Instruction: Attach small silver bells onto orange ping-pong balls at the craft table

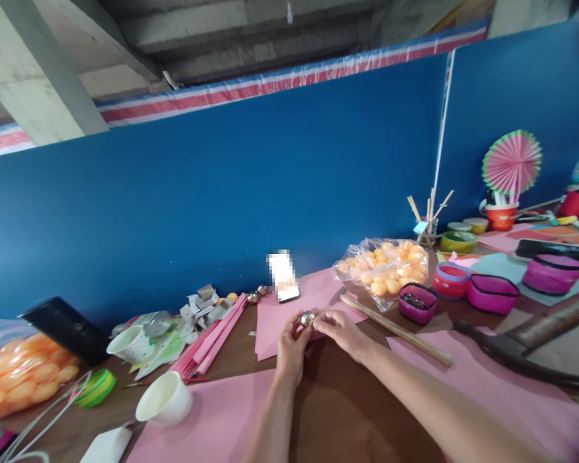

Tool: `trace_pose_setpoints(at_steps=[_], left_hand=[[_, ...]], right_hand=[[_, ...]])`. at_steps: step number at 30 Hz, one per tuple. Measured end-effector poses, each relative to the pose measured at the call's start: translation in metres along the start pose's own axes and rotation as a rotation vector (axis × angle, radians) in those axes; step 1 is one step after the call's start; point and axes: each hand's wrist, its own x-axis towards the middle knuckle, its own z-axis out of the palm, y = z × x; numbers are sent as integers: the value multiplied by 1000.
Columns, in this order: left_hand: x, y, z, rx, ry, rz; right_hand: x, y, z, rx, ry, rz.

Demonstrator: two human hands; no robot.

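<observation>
My left hand [292, 344] is closed around a small shiny metallic ball [307, 318], held between thumb and fingers above the brown table. From the right, my right hand [342, 331] comes up to the ball with thumb and index finger pinched together at its side. Whatever lies between those fingertips is too small to make out. Behind the hands are sheets of pink paper [270, 331] and a phone [288, 296] with a blurred bright screen. Two similar shiny balls [253, 297] rest at the back, left of the phone.
A wooden stick [400, 331] and a hammer [516, 354] lie right. A purple container [417, 302] holds small dark metal bits. Clear bags of orange balls [383, 267] sit back right and far left. A white cup [164, 399] stands left; a blue partition [222, 193] rises behind.
</observation>
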Motion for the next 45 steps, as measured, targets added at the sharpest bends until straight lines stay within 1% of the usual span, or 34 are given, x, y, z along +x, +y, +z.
trace_pose_setpoints(at_steps=[5,12,21,27,34,37,45], left_hand=[[-2,2,3,-31,2,8],[2,-5,-2,11,1,21],[2,-5,-2,19,-19,44],[1,-4,-2,41,4,20],[1,-3,1,-18,16,12],[0,-2,1,-41,23,1],[-1,0,3,-51,4,-15]], right_hand=[[0,1,-1,35,4,13],[1,0,-1,18,6,23],[0,1,-3,-17,56,57],[-1,-1,-2,-52,72,45],[0,0,-2,-65,63,18],[0,1,-2,-70,84,17],[1,0,-1,5,88,29]])
